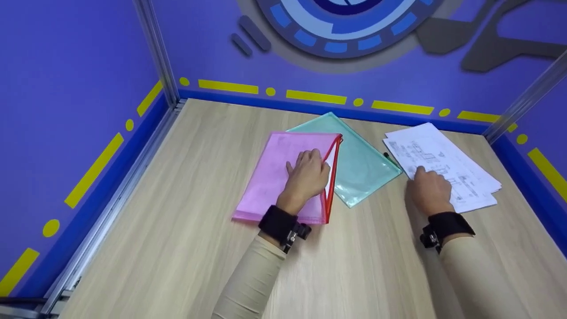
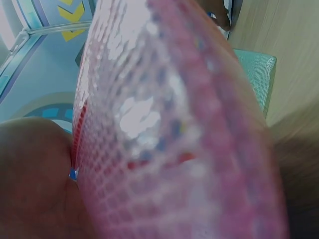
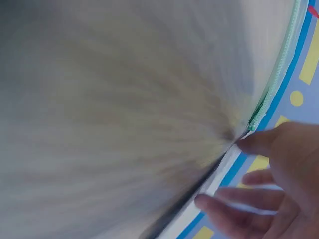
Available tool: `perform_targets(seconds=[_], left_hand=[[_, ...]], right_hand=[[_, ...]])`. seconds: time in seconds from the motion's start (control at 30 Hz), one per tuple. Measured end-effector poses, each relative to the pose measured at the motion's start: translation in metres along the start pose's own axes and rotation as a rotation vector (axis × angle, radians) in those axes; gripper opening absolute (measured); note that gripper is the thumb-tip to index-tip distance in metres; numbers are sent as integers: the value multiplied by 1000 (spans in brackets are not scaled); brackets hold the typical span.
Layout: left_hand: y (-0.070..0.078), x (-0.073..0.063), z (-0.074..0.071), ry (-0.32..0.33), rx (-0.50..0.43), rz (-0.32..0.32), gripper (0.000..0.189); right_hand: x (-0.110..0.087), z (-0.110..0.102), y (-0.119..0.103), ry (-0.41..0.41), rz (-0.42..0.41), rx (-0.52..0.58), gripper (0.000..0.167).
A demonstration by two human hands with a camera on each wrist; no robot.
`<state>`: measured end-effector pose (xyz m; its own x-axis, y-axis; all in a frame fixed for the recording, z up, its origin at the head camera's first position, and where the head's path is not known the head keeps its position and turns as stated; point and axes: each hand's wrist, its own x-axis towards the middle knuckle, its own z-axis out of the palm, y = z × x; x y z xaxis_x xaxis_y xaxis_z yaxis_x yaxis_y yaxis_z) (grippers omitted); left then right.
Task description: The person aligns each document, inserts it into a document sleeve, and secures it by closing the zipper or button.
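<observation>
A pink mesh zip pouch (image 1: 266,173) with a red zipper lies beneath my left hand (image 1: 305,177). Its zipper side gapes, and white paper shows inside. The left fingers curl at the pouch near that opening; in the left wrist view the pink mesh (image 2: 149,109) bulges close to the camera and hides the fingertips. My right hand (image 1: 429,190) is at the left edge of a stack of printed drawing sheets (image 1: 469,177). In the right wrist view the right hand (image 3: 274,184) has its thumb and fingers spread apart, fingertips right at the white edge.
A green mesh zip pouch (image 1: 363,170) lies partly under the pink one, its right corner near the sheets. The wooden table (image 1: 177,212) is bounded by blue panels (image 1: 88,66) on the left, back and right, with metal posts (image 1: 155,48) at the corners.
</observation>
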<state>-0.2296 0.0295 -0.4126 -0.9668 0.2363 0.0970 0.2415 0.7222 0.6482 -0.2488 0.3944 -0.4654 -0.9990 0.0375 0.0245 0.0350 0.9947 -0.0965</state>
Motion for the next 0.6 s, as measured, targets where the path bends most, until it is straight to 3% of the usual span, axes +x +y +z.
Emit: perform_targets(seconds=[0.2,0.43,0.6], left_hand=[[1,0,1,-4,9,7,25],[0,0,1,-8,12,1,31],[-1,0,2,-10,8,5,28]], right_hand=[[-4,-2,9,-24,98,28,53],[-6,2,3,24,-9,-108,18],[-10,3,3,67,-38,-127,15]])
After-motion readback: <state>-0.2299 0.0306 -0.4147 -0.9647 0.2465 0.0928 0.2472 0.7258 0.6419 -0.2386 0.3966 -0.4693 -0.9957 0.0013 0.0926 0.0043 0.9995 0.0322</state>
